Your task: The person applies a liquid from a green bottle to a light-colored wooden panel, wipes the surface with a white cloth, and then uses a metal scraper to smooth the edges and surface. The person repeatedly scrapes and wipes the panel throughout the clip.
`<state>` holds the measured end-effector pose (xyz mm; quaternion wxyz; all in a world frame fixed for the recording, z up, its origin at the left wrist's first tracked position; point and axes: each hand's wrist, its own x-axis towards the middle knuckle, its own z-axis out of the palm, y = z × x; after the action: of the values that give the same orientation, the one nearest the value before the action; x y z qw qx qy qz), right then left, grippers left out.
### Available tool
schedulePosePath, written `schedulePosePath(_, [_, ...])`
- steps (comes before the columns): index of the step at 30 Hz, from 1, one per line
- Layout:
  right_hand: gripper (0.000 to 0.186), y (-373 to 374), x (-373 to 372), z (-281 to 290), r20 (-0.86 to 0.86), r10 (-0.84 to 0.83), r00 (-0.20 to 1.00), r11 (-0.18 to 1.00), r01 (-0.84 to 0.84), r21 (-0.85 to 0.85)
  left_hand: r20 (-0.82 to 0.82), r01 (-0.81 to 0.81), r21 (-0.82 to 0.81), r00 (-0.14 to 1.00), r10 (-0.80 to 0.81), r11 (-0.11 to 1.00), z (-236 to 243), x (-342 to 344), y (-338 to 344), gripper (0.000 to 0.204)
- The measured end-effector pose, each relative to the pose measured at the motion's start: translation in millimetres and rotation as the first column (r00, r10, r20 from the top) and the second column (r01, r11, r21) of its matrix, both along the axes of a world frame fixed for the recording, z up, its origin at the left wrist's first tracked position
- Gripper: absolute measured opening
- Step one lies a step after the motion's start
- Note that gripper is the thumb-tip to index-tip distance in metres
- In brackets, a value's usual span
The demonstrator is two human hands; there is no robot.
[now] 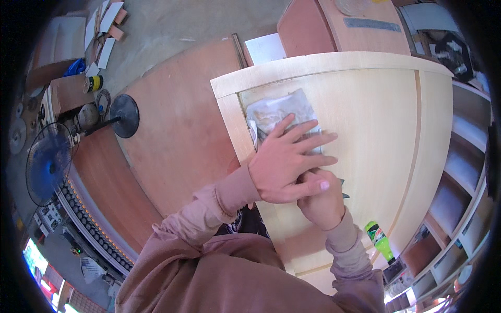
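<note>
A crumpled white cloth (279, 101) lies on the pale wooden panel (370, 120), along the inner edge of its border. My left hand (287, 161) has its fingers spread, with the fingertips at the cloth and its thumb across my right hand (321, 206). My right hand is curled beneath it around something I cannot make out; a small dark pointed piece (344, 193) pokes out at its right side, its shape mostly hidden.
A green plastic bottle (380, 241) lies at the lower right. A standing fan (49, 164) and a large reddish board (172, 115) are at the left, with offcuts (107, 31) behind. Shelving (462, 177) lines the right; wooden boxes (344, 39) stand beyond the panel.
</note>
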<state>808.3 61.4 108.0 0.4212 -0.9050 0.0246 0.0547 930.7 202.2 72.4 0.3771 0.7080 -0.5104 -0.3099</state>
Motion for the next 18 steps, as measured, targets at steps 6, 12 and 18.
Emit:
schedulePosePath(6, [0.036,-4.6,-3.4,-13.5,-0.161,0.039,0.986,0.997,-0.05,-0.065,0.125,-0.082,-0.071,0.988,0.09,0.994,-6.9,8.3,1.3,0.059])
schedulePosePath(12, [0.015,3.9,-0.8,-5.6,-0.016,-0.058,0.998,0.996,0.056,-0.073,0.07,-0.062,-0.063,0.995,0.067,0.996,-1.3,1.2,1.6,0.058])
schedulePosePath(18, [0.019,10.1,-14.7,-34.0,-0.029,-0.071,0.997,0.994,0.068,-0.083,0.199,-0.026,-0.092,0.979,0.044,0.995,-20.9,10.2,8.7,0.057])
